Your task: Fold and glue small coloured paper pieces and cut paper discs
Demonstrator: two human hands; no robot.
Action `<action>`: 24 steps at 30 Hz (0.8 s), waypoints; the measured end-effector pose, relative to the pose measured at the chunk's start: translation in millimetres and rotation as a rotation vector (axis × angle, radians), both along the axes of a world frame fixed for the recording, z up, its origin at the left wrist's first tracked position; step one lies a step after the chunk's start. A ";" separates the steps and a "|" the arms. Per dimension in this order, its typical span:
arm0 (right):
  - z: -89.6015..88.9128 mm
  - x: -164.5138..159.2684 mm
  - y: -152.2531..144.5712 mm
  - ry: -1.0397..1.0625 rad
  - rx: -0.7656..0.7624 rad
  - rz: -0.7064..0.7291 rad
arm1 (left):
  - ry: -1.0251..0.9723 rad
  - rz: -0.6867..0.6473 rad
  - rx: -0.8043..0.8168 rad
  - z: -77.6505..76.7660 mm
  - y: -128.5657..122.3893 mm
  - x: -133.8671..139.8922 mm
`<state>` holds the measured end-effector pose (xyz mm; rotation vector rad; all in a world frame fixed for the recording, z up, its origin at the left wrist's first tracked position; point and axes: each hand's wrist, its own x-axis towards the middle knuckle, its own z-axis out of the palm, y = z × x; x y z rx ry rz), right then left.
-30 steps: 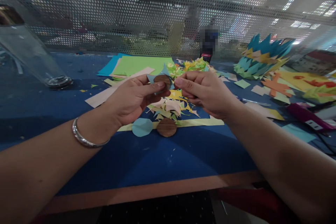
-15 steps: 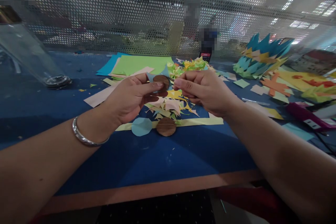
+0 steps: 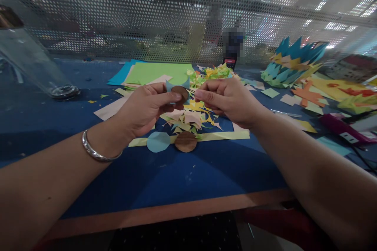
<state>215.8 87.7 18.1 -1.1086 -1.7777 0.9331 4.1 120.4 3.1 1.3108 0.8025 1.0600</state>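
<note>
Pinched in my left hand is a round brown disc, pressed flat against a piece of light blue paper behind it. My right hand is closed on a thin pointed tool; its tip is at the right edge of the disc, and its kind is too small to tell. Below my hands, a light blue paper circle and another brown disc lie on a pale yellow paper strip. Paper scraps are piled just beyond the strip.
Sheets of green paper lie at the back. A glass bottle stands at the left. On the right are a spiky blue-and-yellow paper piece, an orange paper cross and a purple power strip. A perforated metal screen rises behind.
The left hand has tilted the disc and blue paper slightly, so more blue paper shows around the disc. The tool's tip stays at the disc's right edge.
</note>
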 end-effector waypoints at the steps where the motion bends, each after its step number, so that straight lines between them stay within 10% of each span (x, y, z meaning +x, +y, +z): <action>1: 0.2 0.3 0.0 -0.011 0.006 0.000 | 0.003 -0.004 0.004 0.1 0.1 -0.1; 24: -0.3 1.0 -0.5 -0.050 -0.006 -0.003 | 0.034 -0.080 0.014 -1.0 4.3 -3.2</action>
